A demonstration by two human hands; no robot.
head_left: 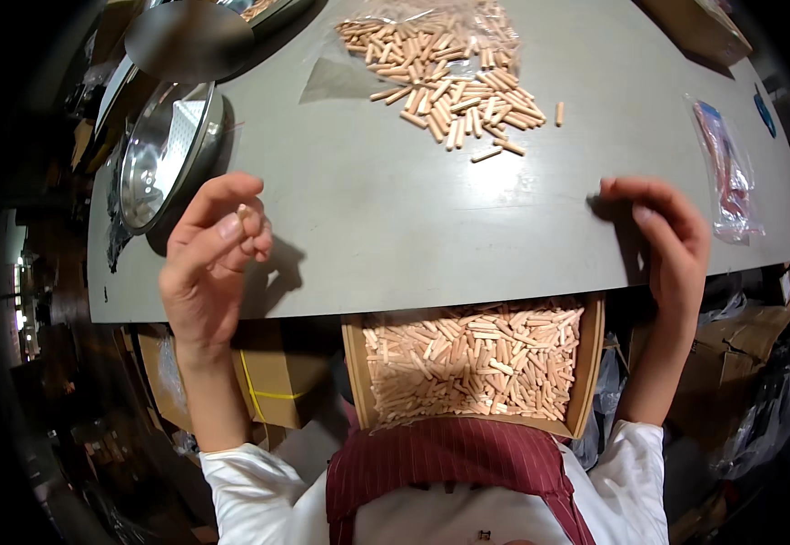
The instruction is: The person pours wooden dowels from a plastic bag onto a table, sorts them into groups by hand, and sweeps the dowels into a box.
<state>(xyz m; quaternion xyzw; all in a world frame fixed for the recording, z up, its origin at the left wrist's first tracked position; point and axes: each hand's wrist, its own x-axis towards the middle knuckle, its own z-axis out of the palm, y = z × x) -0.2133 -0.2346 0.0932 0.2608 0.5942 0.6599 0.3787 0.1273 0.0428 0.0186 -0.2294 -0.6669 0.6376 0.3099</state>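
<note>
My left hand (pixel 218 259) is raised over the table's left front part, palm turned inward. Its index finger arches above the thumb and the other fingers curl in; a small pale tip shows between them, too little to name. On the right, my right hand (pixel 672 236) hovers above the tabletop with bent fingers apart and nothing visible in them. A cardboard box (pixel 355 377) full of short wooden dowels (pixel 467 359) lies between my forearms, against my maroon apron (pixel 449 459). Farther off, more wooden dowels (pixel 467 95) spill from a clear plastic bag (pixel 336 77) onto the table.
On the grey table (pixel 367 218), a shiny metal bowl (pixel 154 173) stands at the left. A clear packet (pixel 726 177) with reddish contents lies at the right, near a blue object (pixel 764 113). Cardboard cartons (pixel 268 377) stand below the table edge.
</note>
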